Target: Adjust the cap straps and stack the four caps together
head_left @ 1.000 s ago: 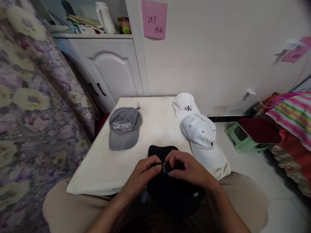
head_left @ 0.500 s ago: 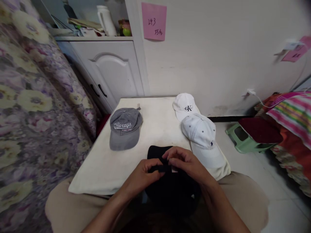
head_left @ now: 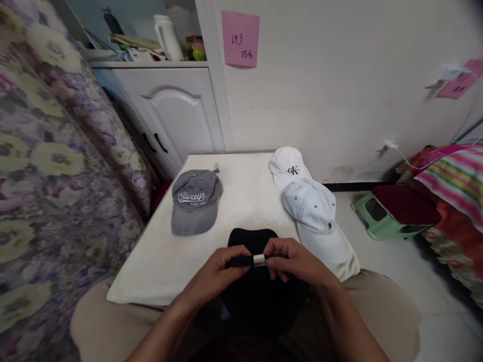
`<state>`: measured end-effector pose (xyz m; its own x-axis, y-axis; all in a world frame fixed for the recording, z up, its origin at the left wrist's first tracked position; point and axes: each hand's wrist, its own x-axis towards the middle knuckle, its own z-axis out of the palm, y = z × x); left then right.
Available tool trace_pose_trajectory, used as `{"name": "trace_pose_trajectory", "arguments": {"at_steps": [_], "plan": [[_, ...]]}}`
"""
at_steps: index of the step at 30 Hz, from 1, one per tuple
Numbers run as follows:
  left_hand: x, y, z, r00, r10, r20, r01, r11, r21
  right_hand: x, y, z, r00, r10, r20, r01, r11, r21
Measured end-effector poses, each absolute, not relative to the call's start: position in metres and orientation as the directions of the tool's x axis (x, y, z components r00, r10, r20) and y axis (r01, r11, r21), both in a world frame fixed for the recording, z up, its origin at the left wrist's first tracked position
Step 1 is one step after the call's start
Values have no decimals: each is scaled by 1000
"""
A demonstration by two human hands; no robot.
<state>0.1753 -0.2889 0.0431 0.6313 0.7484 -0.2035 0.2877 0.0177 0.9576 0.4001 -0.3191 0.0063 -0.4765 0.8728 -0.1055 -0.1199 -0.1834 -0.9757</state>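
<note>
Cap crown — behind both hands

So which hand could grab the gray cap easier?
Probably the left hand: the gray cap lies on its side of the table, though both hands hold the black cap's strap.

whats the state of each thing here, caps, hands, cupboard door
black cap: at the table's near edge, strap held
strap buckle: pinched between both hands
left hand: gripping the strap
right hand: gripping the strap
grey cap: lying flat, untouched
two white caps: overlapping
cupboard door: shut
</note>
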Motion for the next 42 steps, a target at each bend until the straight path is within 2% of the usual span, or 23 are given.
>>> {"name": "trace_pose_trajectory", "arguments": {"at_steps": [3, 15, 21, 23, 25, 27, 29, 33, 37, 42], "plan": [[175, -290, 43, 638, 749, -180, 276, -4, 961, 399, -318, 6, -481, 871, -102, -118, -179, -977], [177, -289, 33, 607, 769, -199, 157, 130, 979, 396, -311, 2, -474, 879, -60, -35, -87, -996], [177, -293, 34, 589, 774, -231, 128, 193, 973, 395, -309, 1, -494, 865, -84, -29, -113, -993], [177, -293, 33, 568, 793, -220, 89, 206, 974, 394, -309, 2, -436, 898, -59, -64, -96, -993], [179, -292, 33, 528, 818, -230, 78, 223, 972, 392, -311, 4, -292, 956, 7, -35, -3, -999], [182, -292, 32, 481, 841, -248, 96, 231, 968, 388, -315, 10, -98, 987, 127, 110, 138, -984], [185, -291, 31, 438, 868, -234, 126, 199, 972, 382, -322, 15, 10, 973, 231, 245, 222, -944], [190, -294, 28, 409, 903, -130, 211, 45, 976, 364, -333, 20, -89, 977, 195, 351, 214, -911], [193, -299, 27, 417, 903, -99, 270, -20, 963, 352, -335, 17, -60, 970, 235, 456, 236, -858], [193, -299, 29, 410, 904, -122, 253, 16, 967, 355, -329, 13, -15, 948, 319, 334, 306, -892]]}}
